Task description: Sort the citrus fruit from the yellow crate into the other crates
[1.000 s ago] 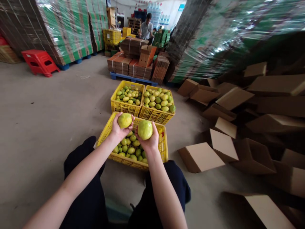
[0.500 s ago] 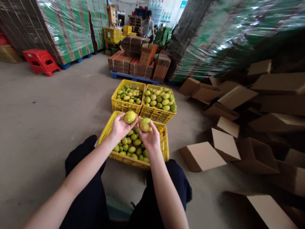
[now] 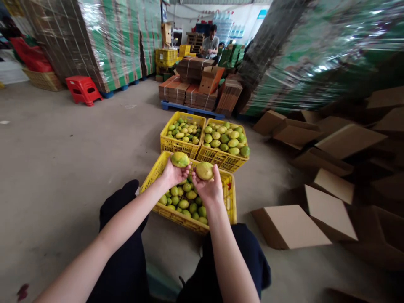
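Observation:
A yellow-green lemon (image 3: 180, 159) rests in my left hand (image 3: 172, 174), with the palm turned up beneath it and the fingers curled at its right side. My right hand (image 3: 210, 189) cradles a second, duller yellow lemon (image 3: 205, 171), its thumb along the right side. Both hands are raised side by side over the near yellow crate (image 3: 232, 198), the fingertips close together. Inside that crate lie several green and yellow lemons (image 3: 184, 204), partly hidden by my hands and wrists.
Just beyond stand two more yellow crates of lemons, one left (image 3: 179, 146) and one right (image 3: 221, 158). Open cardboard boxes (image 3: 293, 227) lie scattered at the right. Flattened cartons (image 3: 173, 90) are stacked on a blue pallet (image 3: 189, 109); a person (image 3: 211, 44) sits behind. A red stool (image 3: 83, 90) stands at left.
The scene has shifted right and slightly down in view. The lemon in my left hand has turned, showing a greener side. Both hands still hold their lemons over the near crate.

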A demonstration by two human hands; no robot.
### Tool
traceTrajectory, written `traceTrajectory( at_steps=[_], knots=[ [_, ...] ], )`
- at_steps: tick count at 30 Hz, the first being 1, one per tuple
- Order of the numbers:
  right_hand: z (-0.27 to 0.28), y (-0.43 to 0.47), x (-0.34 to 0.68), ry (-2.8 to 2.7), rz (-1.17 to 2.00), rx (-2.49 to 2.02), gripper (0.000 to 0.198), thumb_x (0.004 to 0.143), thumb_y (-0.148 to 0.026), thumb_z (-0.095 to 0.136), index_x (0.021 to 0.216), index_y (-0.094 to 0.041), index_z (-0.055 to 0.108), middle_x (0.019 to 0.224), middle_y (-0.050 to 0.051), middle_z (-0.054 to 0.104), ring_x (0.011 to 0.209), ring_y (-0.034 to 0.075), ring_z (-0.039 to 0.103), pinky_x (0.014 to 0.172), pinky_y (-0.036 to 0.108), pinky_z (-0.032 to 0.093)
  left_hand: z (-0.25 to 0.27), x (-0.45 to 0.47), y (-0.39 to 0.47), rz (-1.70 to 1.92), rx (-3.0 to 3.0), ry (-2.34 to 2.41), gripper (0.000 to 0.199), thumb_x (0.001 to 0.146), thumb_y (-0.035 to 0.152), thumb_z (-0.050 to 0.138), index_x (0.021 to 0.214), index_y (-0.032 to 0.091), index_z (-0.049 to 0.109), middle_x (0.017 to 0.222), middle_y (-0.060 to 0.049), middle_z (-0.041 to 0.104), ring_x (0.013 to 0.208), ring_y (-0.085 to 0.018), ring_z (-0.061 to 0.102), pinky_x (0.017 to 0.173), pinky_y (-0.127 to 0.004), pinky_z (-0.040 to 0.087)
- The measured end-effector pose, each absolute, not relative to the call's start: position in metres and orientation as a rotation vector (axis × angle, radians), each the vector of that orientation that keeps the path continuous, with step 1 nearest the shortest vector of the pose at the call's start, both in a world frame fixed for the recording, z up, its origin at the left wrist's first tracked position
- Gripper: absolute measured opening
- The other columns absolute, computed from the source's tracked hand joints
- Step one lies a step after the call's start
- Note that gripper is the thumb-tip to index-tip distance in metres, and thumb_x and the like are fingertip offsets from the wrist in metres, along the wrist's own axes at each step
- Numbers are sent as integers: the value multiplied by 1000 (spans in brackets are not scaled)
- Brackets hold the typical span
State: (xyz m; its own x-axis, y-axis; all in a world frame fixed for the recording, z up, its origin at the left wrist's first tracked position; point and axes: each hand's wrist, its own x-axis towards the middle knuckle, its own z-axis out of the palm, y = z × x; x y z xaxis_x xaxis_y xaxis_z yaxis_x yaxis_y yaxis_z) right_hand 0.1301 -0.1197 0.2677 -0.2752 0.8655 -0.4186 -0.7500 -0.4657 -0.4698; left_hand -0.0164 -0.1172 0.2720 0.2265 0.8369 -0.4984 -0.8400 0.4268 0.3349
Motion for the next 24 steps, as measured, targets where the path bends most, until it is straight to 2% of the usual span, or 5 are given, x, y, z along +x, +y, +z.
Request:
traceTrajectory(
  at_steps=[5, 11, 15, 18, 24],
  knots=[
    [264, -120, 137, -298, 1983, -745, 53, 85, -67, 61, 89, -14, 70, 77, 12, 77, 62, 19, 70, 56, 27, 59, 269, -18, -118, 1147, 30, 739, 78, 101, 60, 15, 103, 3, 67, 56, -10, 59, 45, -16, 52, 39, -23, 44],
    [263, -122, 141, -468, 1841, -661, 32, 67, -31, 83, 92, -20, 68, 83, 2, 77, 74, 20, 73, 64, 30, 60, 274, -14, -120, 1355, 151, 737, 22, 96, 29, 55, 109, 12, 62, 78, -7, 70, 65, -15, 67, 61, -22, 55],
    [259, -118, 143, -519, 1803, -677, 41, 64, -36, 87, 95, -24, 63, 91, -1, 76, 76, 21, 73, 66, 35, 61, 276, -12, -124, 1494, 378, 715, 62, 64, -8, 63, 119, 22, 59, 91, 1, 73, 81, -16, 72, 83, -31, 59],
    [258, -118, 140, -543, 1817, -698, 46, 64, -39, 88, 98, -26, 61, 90, -1, 76, 75, 20, 72, 60, 32, 58, 276, -12, -126, 1503, 431, 667, 71, 52, -10, 54, 116, 20, 60, 101, -2, 75, 100, -22, 73, 96, -41, 58],
    [268, -121, 139, -416, 1858, -781, 33, 72, -44, 77, 92, -21, 65, 74, 3, 74, 60, 18, 67, 45, 26, 52, 278, -12, -133, 1325, 225, 538, 37, 84, 22, 52, 117, 7, 63, 117, -19, 73, 106, -28, 73, 75, -31, 63]
  ],
)
